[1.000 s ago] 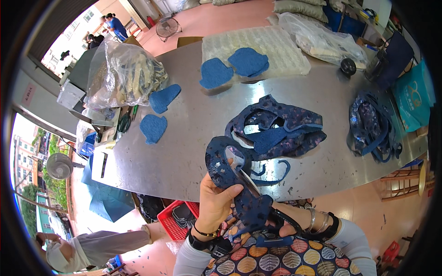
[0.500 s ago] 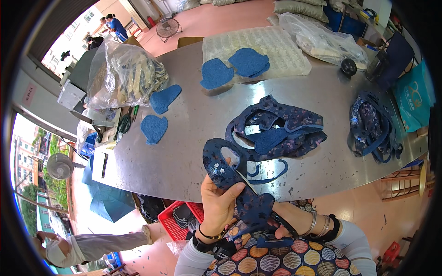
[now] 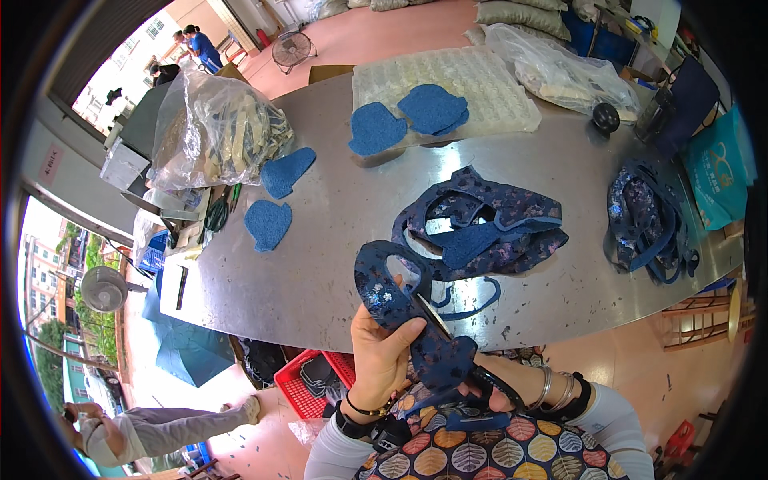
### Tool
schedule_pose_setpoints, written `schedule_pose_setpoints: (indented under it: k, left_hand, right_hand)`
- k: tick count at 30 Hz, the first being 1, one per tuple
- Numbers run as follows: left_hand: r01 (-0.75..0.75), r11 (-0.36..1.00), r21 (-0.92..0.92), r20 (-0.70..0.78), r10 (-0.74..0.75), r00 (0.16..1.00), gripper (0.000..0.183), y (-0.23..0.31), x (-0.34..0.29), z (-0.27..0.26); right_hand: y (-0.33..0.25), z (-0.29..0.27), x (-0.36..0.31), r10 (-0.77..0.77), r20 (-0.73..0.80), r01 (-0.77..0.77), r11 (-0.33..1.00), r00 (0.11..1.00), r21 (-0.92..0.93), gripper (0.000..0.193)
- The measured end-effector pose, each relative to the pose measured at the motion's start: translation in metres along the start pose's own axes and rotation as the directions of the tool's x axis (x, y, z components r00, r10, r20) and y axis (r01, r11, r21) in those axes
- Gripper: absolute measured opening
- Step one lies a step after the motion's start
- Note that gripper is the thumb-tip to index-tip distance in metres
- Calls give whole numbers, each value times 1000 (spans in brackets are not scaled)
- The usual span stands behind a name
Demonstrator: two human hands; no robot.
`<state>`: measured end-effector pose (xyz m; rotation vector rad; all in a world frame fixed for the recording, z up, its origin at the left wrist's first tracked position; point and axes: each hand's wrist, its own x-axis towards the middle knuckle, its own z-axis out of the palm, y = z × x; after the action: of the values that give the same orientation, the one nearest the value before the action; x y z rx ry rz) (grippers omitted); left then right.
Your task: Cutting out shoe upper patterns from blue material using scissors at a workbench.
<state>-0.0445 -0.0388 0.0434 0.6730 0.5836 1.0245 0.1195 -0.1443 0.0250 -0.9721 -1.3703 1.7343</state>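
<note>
And here at the near edge of the shiny grey metal table (image 3: 320,264), the left hand (image 3: 380,356) has thumb and fingers clamped on a curved dark-blue floral fabric piece (image 3: 440,362), held up off the surface. Down to its right, the right hand (image 3: 500,398) wraps the handles of black-handled metal scissors (image 3: 496,384). Their long axis slants up and leftward, the blade passing just right of the left thumb, the nearer hand to the fabric's looped end. Blades parted? Can't tell.

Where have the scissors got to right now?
In the head view, the scissors are just below and right of centre, black handles in the right hand, blade at the dark patterned fabric piece that the left hand holds.
</note>
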Motion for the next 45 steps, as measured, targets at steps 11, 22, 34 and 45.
schedule_pose_setpoints:
  k: [11,22,34,45]
  left_hand:
    - [-26,1000,15,-39,27,999,52,-2,0,3]
    - [76,996,-39,84,-73,994,64,7,-1,7]
    - [283,949,139,16,-288,957,43,34,10,10]
    - [79,979,188,195,-116,974,39,22,7,-4]
  right_hand:
    - [1,-5,0,94,-2,-91,957,996,-275,94]
    - [9,1,-1,78,-151,-80,997,985,-7,79]
    - [32,-1,-6,-8,-99,3,999,995,-53,76]
    - [24,-3,-10,-30,50,32,998,998,-48,88]
